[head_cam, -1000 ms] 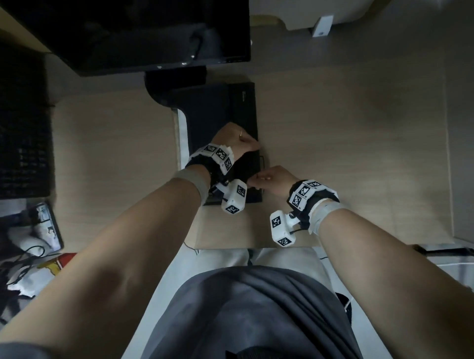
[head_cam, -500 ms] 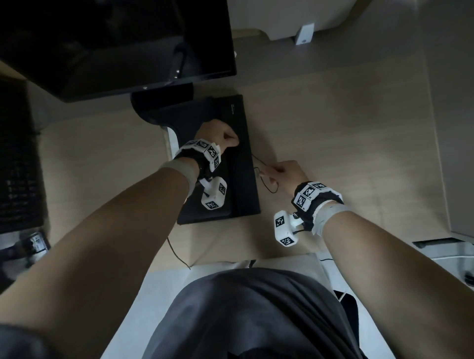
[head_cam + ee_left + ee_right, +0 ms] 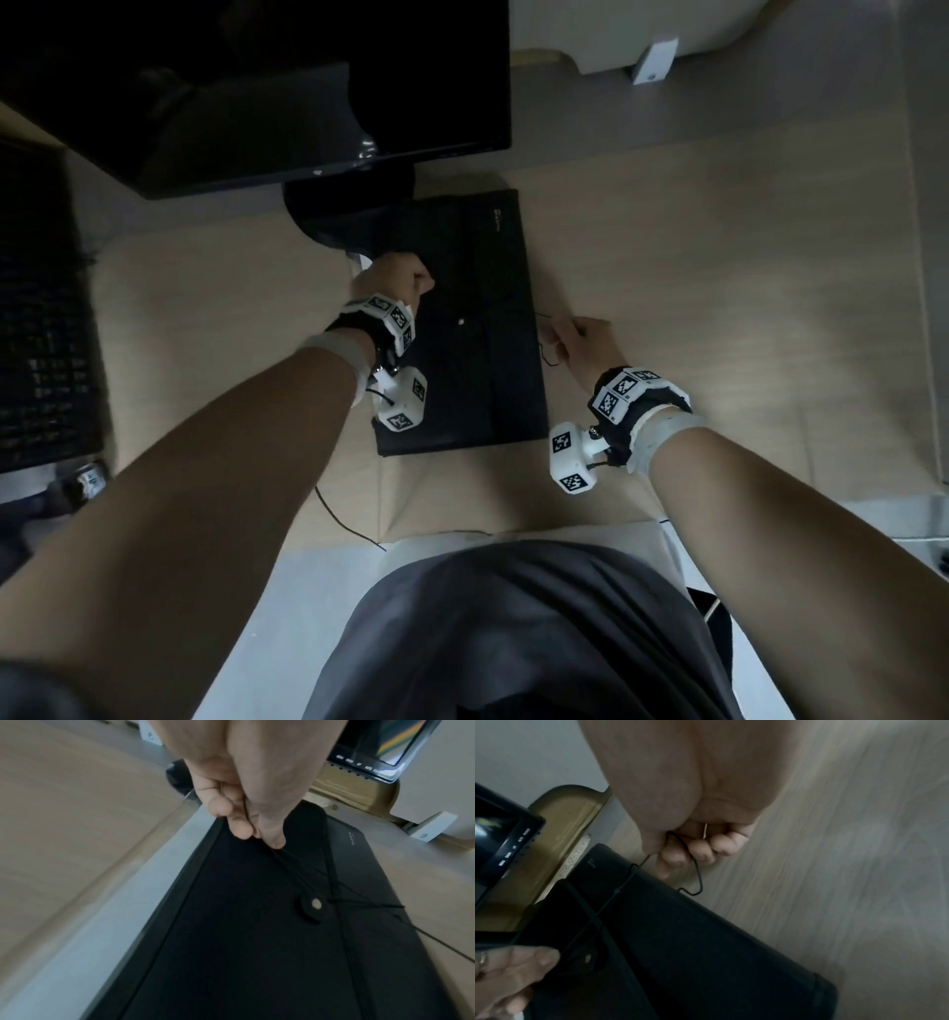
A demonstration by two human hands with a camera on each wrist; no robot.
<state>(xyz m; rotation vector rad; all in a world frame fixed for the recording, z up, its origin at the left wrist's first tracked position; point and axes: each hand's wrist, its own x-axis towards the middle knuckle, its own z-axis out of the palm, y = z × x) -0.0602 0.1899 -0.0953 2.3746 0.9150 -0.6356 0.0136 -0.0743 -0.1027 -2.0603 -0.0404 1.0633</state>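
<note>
A black document folder point(image 3: 477, 360) lies flat on the wooden desk, with a round string-tie button point(image 3: 460, 322) near its middle. My left hand point(image 3: 395, 280) hovers over the folder's upper left part. In the left wrist view its fingertips point(image 3: 272, 839) pinch a thin black string point(image 3: 303, 866) that runs down towards the button point(image 3: 315, 904). My right hand point(image 3: 585, 342) sits just off the folder's right edge on the desk. There its curled fingers point(image 3: 687, 850) pinch the string point(image 3: 698, 880), which loops loosely on the wood.
A dark monitor point(image 3: 257, 92) stands at the back, its base point(image 3: 349, 205) touching the folder's top left corner. A black keyboard point(image 3: 41, 308) lies at far left. A thin cable point(image 3: 344, 519) crosses the desk's front edge. Bare desk point(image 3: 719, 308) stretches to the right.
The hands have drawn apart. The left went up and left over the folder; the right went off the folder's right edge onto the desk, with the string in it.
</note>
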